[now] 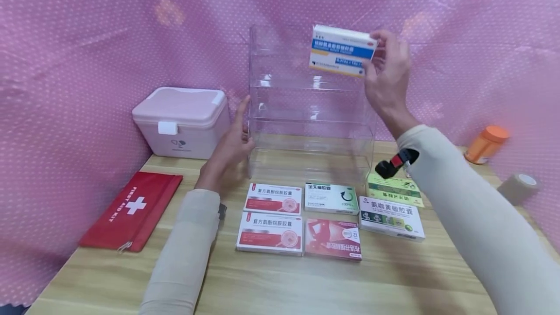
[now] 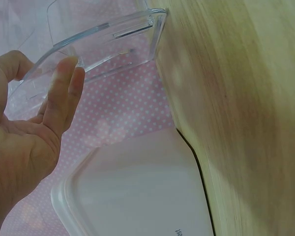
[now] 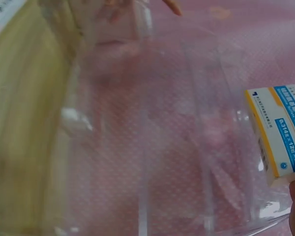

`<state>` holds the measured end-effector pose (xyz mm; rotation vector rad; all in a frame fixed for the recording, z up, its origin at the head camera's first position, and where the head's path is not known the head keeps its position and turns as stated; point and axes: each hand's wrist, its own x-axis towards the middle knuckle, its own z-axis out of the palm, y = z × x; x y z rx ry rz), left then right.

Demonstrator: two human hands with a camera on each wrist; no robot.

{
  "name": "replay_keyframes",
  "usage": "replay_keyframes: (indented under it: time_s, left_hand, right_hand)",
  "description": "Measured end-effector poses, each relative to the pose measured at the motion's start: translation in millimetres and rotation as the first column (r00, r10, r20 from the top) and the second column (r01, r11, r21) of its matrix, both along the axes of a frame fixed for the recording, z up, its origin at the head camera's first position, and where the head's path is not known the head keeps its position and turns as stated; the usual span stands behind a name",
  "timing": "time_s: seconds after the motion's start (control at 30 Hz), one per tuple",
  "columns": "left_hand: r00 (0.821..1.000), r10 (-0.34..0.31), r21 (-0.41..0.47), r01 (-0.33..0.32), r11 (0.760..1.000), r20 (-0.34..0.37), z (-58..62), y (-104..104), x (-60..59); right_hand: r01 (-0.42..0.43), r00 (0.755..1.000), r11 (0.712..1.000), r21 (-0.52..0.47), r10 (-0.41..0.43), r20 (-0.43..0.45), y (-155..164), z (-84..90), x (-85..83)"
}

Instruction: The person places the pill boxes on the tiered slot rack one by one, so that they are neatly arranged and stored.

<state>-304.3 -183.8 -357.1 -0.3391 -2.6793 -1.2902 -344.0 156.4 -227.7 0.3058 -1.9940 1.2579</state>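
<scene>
A clear plastic tiered rack [image 1: 306,111] stands at the back middle of the wooden table [image 1: 280,281]. My right hand [image 1: 387,74] pinches a white and blue medicine box [image 1: 341,50] by its right end, level with the rack's top tier. The same box [image 3: 278,132] shows at the right edge of the right wrist view, with the rack [image 3: 152,147] beside it. My left hand [image 1: 232,142] is flat with straight fingers against the rack's left side wall. In the left wrist view its fingers [image 2: 64,93] touch the clear rack [image 2: 108,44].
Several medicine boxes lie in front of the rack, among them two red and white ones [image 1: 271,218] and a green one [image 1: 393,189]. A pink case [image 1: 181,120] and red first aid pouch [image 1: 133,208] sit left. An orange bottle [image 1: 485,144] and a bandage roll [image 1: 518,186] sit right.
</scene>
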Motion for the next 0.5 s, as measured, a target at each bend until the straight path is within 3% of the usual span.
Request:
replay_keyframes:
  time_s: [0.23,0.5]
  left_hand:
    - [1.0,0.002,0.002,-0.002,1.0,-0.016,1.3,2.0,1.3]
    - [0.999,-0.007,0.01,0.007,1.0,-0.038,-1.2,3.4,2.8]
  right_hand:
    - [0.093,0.996,0.996,-0.014,-0.093,-0.002,-6.6,49.0,-31.7]
    - [0.165,0.983,0.984,0.068,-0.17,0.064,-5.9,59.4,-57.1]
